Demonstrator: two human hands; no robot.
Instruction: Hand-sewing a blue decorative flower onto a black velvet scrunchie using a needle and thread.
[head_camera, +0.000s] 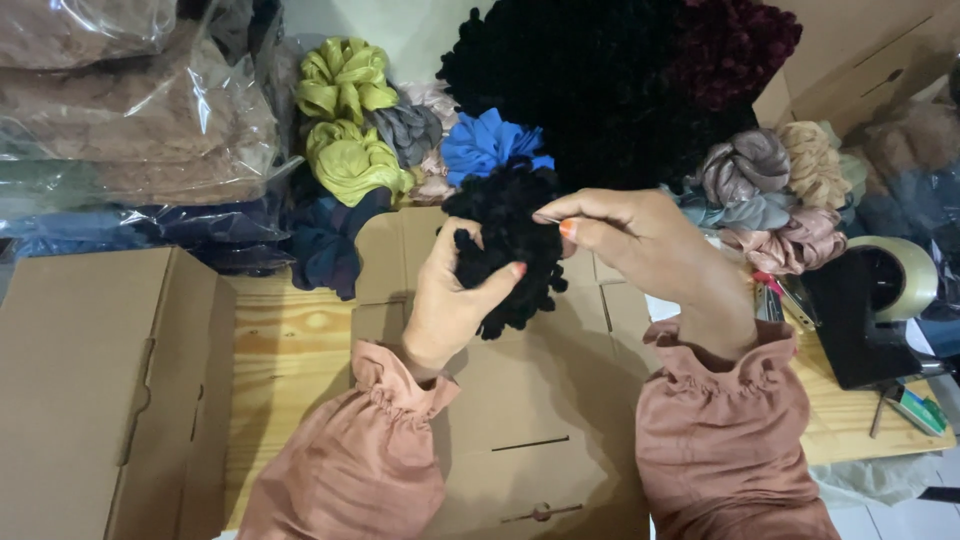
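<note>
Left hand (450, 300) clamped on black scrunchie (505, 240); right hand (640, 240) pinches its 2 o'clock edge, above flat cardboard box (540, 400) on worktop (290, 350).

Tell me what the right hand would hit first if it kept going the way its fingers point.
The right hand points leftward; its fingertips already touch the fluffy black scrunchie held by the left hand.
</note>
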